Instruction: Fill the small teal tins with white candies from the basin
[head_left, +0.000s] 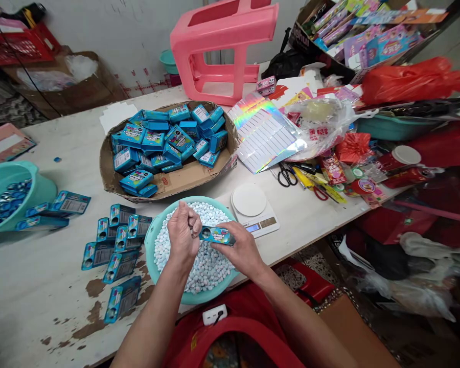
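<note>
My right hand [243, 248] grips a small blue candy box [217, 235] whose printed side faces up, with a round hole near its left end. Right beside that hole my left hand [184, 232] is closed in a fist, knuckles by the box; whatever is inside it is hidden. Below both hands stands a turquoise basin [150, 245] filled with small pale white-blue candies [205, 266]. To the left, several blue boxes with round holes [118, 266] stand on the table.
Behind the basin lies a cut-down cardboard box [184, 183] of blue boxes. A white scale [250, 200] stands to the right, near black scissors [287, 175] and label sheets [260, 135]. A turquoise tub [42, 189] of shiny blue pieces and a pink stool [214, 46] flank them.
</note>
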`<state>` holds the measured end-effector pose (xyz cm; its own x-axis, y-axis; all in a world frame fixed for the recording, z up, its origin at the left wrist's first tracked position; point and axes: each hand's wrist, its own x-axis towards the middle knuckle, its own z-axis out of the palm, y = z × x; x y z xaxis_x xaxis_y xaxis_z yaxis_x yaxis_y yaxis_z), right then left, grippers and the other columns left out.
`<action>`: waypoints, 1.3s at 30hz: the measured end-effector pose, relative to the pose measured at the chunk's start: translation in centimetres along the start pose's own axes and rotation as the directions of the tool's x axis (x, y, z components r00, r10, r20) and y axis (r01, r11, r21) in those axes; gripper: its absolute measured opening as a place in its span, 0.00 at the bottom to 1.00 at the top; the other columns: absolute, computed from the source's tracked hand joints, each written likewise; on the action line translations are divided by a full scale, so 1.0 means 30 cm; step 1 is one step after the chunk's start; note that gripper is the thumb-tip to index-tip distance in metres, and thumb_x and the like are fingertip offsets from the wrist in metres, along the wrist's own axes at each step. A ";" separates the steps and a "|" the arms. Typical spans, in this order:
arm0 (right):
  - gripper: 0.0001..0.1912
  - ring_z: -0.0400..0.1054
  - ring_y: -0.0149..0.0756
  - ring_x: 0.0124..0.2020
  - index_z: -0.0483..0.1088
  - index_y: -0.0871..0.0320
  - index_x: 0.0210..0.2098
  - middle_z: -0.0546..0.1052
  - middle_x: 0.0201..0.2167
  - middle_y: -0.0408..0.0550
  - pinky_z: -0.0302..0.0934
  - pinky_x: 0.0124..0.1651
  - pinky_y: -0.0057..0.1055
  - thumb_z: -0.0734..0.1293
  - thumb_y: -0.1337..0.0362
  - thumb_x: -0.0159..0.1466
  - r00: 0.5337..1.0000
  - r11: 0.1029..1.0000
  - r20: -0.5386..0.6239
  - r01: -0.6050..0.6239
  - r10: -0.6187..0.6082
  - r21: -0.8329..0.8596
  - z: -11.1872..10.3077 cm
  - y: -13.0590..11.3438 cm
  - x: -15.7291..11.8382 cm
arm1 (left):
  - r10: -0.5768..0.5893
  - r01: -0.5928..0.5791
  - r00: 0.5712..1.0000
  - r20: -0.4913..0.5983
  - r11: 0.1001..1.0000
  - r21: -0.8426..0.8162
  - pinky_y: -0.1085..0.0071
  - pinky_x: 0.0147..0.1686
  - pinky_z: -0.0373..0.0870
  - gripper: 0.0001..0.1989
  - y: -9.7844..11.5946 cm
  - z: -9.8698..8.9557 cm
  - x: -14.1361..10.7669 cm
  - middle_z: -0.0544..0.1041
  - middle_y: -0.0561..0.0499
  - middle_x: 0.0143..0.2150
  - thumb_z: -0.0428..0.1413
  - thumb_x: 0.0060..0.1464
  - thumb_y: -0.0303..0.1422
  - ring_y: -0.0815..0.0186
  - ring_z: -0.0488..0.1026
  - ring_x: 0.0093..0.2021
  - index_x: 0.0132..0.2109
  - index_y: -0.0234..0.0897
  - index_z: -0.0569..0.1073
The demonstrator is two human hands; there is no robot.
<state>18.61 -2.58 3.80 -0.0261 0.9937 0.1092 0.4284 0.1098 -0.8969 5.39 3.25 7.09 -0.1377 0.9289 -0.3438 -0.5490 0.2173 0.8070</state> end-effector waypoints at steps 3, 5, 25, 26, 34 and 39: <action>0.19 0.71 0.41 0.39 0.71 0.53 0.41 0.76 0.38 0.45 0.65 0.42 0.36 0.74 0.58 0.51 0.993 0.981 -0.029 -0.107 0.114 0.165 -0.049 0.014 0.001 | -0.014 0.014 1.000 -0.016 1.000 0.001 0.80 0.13 0.49 0.19 0.003 -0.042 0.013 0.55 0.58 0.19 0.55 0.53 0.44 0.78 0.54 0.15 0.25 0.35 0.60; 0.20 0.71 0.39 0.36 0.71 0.54 0.41 0.76 0.35 0.45 0.66 0.39 0.34 0.74 0.57 0.50 0.970 0.953 -0.108 -0.189 0.219 0.238 -0.095 0.045 0.009 | -0.028 0.030 0.999 -0.039 0.998 0.047 0.80 0.13 0.49 0.19 -0.008 -0.088 0.025 0.55 0.58 0.19 0.56 0.53 0.44 0.78 0.54 0.15 0.25 0.35 0.61; 0.23 0.66 0.41 0.50 0.66 0.57 0.49 0.72 0.49 0.53 0.60 0.52 0.42 0.67 0.54 0.57 0.810 0.926 -0.450 -0.306 0.376 0.223 -0.253 0.506 0.016 | -0.023 -0.390 0.921 0.390 -0.066 0.918 0.59 0.47 0.61 0.14 -0.151 -0.297 0.060 0.70 0.44 0.48 0.54 0.52 0.42 0.53 0.65 0.48 0.44 0.41 0.73; 0.21 0.67 0.40 0.48 0.66 0.57 0.48 0.73 0.47 0.54 0.61 0.51 0.42 0.65 0.53 0.58 0.791 0.912 -0.454 -0.340 0.410 0.230 -0.262 0.505 -0.027 | -0.028 -0.407 0.913 0.408 -0.153 0.901 0.57 0.48 0.61 0.15 -0.158 -0.301 0.051 0.70 0.43 0.49 0.51 0.55 0.42 0.52 0.64 0.49 0.46 0.40 0.72; 0.17 0.71 0.41 0.42 0.70 0.59 0.41 0.76 0.41 0.54 0.64 0.47 0.42 0.66 0.54 0.58 0.770 0.850 -0.361 -0.464 0.526 0.250 -0.182 0.472 -0.325 | 0.048 -0.725 0.656 0.753 -0.234 0.647 0.54 0.55 0.58 0.22 -0.285 -0.200 -0.131 0.66 0.39 0.56 0.51 0.56 0.42 0.52 0.59 0.59 0.55 0.36 0.64; 0.18 0.71 0.41 0.40 0.71 0.59 0.41 0.77 0.40 0.54 0.66 0.45 0.42 0.67 0.53 0.57 0.770 0.850 -0.362 -0.462 0.526 0.252 -0.135 0.461 -0.378 | -0.113 -0.789 0.573 0.812 -0.346 0.509 0.47 0.60 0.44 0.20 -0.407 -0.142 -0.178 0.61 0.43 0.63 0.50 0.57 0.42 0.49 0.48 0.66 0.54 0.41 0.67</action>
<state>28.49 -12.43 -8.09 0.5319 0.8143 -0.2324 0.1486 -0.3599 -0.9211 9.30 -5.65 -2.97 0.6523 0.7512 0.1015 0.7176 -0.6551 0.2363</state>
